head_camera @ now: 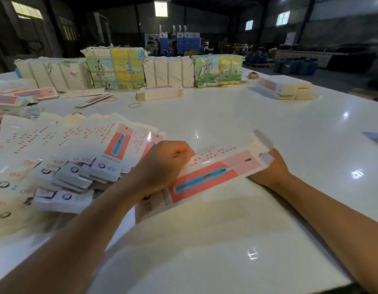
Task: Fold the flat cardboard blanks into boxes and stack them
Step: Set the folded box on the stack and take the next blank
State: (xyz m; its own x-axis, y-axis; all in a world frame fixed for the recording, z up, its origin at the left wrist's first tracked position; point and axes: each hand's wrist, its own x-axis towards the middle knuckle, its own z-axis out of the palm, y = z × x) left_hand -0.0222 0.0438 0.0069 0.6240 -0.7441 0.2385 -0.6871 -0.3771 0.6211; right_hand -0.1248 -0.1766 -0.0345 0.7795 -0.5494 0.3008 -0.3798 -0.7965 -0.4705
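One blank in hand, mid-fold, held over the near part of the surface [226, 115].

The left hand [166, 164] has its fingers curled round the middle of the long pink-and-blue blank [207, 177]; the right hand [273, 168] grips its far end from beneath, where the end flaps [263, 143] stand open; fingertip positions there are hidden; judged stage: the sleeve is being squared up and the ends are not yet closed; the next move calls for tucking those flaps while the left hand steadies the body; the fanned pile of flat blanks [56, 149] lies just beside the left forearm and could be brushed; folded boxes [285, 88] sit well apart at far right; wide bare room lies ahead and to the right; the near edge runs close under the right forearm.
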